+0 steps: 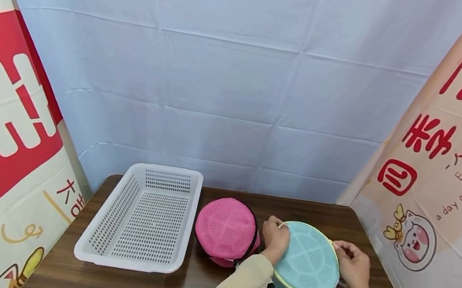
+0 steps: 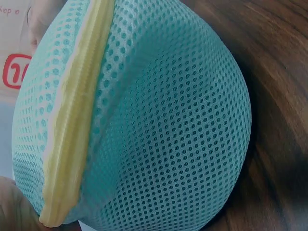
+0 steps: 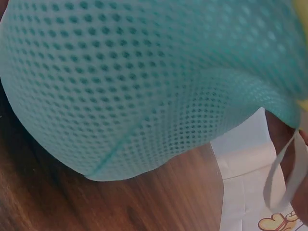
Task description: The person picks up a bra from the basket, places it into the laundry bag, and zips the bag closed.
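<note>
A round light-blue mesh laundry bag point(image 1: 309, 264) with yellow zipper trim point(image 2: 74, 125) stands on the right part of the table. My left hand point(image 1: 275, 238) pinches its rim at the upper left, and part of that hand shows at the lower left of the left wrist view. Across the bag, my right hand point(image 1: 351, 269) grips the trim on the right with thumb and fingers. A pale loop strap point(image 3: 275, 180) hangs beside the right hand in the right wrist view. Mesh fills most of both wrist views, and the fingertips are largely hidden there.
Just left of the blue bag sits a pink mesh laundry bag point(image 1: 226, 230) with black trim. A white perforated plastic basket point(image 1: 125, 263) stands farther left on the dark wooden table point(image 1: 56, 266). Cloth curtains point(image 1: 222, 75) hang behind and on both sides.
</note>
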Motion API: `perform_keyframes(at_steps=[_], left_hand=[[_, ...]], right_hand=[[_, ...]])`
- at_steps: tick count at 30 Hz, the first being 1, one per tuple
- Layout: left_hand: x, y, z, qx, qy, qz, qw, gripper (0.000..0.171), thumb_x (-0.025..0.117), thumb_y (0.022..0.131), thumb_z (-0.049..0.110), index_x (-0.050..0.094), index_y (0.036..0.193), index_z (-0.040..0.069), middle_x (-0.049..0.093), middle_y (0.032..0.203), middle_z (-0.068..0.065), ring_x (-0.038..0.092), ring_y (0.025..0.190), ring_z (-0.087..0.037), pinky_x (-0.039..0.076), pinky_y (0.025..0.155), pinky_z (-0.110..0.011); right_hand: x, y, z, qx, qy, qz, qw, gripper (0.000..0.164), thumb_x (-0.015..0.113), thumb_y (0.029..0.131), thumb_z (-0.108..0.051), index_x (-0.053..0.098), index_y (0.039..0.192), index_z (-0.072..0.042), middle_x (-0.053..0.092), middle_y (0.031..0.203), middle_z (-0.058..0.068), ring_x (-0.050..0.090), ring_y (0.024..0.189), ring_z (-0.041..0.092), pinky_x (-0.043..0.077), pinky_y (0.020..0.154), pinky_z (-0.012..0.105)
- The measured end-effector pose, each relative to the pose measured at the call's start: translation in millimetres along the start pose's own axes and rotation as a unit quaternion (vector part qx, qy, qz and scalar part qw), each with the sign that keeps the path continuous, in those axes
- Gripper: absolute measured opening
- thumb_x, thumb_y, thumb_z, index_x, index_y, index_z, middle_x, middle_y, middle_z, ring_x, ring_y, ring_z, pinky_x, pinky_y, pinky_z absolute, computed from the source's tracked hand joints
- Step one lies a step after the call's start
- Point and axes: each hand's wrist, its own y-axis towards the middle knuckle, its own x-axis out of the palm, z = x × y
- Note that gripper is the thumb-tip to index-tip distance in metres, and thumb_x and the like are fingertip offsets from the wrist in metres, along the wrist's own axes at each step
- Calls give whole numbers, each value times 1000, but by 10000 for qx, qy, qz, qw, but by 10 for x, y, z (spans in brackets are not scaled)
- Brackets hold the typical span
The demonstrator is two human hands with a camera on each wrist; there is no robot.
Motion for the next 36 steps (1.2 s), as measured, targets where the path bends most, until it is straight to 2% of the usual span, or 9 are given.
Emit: perform_keyframes(at_steps=[5, 10, 12, 14, 17, 19, 25, 31, 36], left_hand=[[-14, 21, -19, -192, -110, 271, 9994, 21, 62, 78, 0, 46, 69, 10, 40, 69, -1, 44, 67, -21, 37, 65, -35], [-18, 34, -40, -282, -129, 553, 9980, 21, 62, 75, -1, 46, 67, 10, 41, 67, -1, 47, 68, -23, 38, 66, -35], [-16, 25, -36, -349, -173, 570, 9976, 21, 61, 75, -1, 45, 67, 11, 42, 67, -1, 47, 70, -23, 37, 67, -36], [-12, 14, -28, -431, -212, 582, 9971, 21, 60, 76, -1, 45, 68, 11, 42, 67, 0, 47, 71, -23, 37, 69, -36], [-5, -3, -14, -494, -289, 637, 9963, 20, 60, 75, -1, 46, 68, 11, 43, 68, -1, 47, 70, -22, 37, 69, -36], [-6, -5, -12, -541, -426, 626, 9957, 20, 59, 77, -2, 45, 69, 10, 43, 68, -1, 46, 69, -21, 38, 68, -36], [-10, 24, -26, -768, -955, 518, 9911, 18, 55, 83, -3, 45, 74, 9, 44, 68, -2, 45, 67, -18, 39, 66, -35], [21, -4, -35, -830, -914, 490, 9911, 17, 57, 83, -1, 47, 74, 9, 44, 73, -2, 46, 73, -19, 38, 70, -36], [35, -34, -19, -819, -972, 692, 9895, 17, 59, 81, -2, 48, 73, 8, 45, 73, -2, 47, 75, -22, 38, 73, -38]], right_hand=[[-22, 29, 114, 170, 197, -180, 9995, 29, 63, 90, -27, 65, 93, 2, 61, 83, 12, 53, 66, 16, 46, 45, 38], [21, 98, 379, 220, 169, -290, 9992, 32, 61, 90, -35, 65, 96, -3, 63, 86, 8, 56, 70, 13, 47, 45, 42], [89, 176, 603, 135, 83, -153, 9998, 36, 59, 89, -41, 66, 97, -7, 63, 87, 6, 56, 70, 12, 47, 44, 35], [106, 193, 636, 156, 57, -106, 9998, 35, 60, 90, -39, 66, 98, -6, 63, 88, 7, 57, 69, 13, 47, 44, 34], [116, 214, 660, -5, 111, 35, 9999, 32, 63, 88, -37, 67, 94, -7, 64, 84, 5, 56, 66, 12, 44, 42, 33], [68, 166, 506, -21, 209, 20, 9998, 27, 66, 87, -30, 67, 91, -3, 64, 82, 7, 55, 65, 13, 43, 43, 37], [47, 147, 461, -97, 25, 68, 9999, 26, 65, 87, -32, 67, 88, -6, 64, 78, 4, 54, 64, 12, 42, 42, 38], [16, 109, 387, -81, -99, 325, 9994, 26, 66, 87, -29, 68, 88, -3, 65, 79, 8, 53, 64, 13, 42, 45, 34], [111, 286, 874, -107, -436, 516, 9977, 28, 64, 86, -40, 69, 90, -13, 65, 80, -1, 54, 64, 8, 42, 46, 28]])
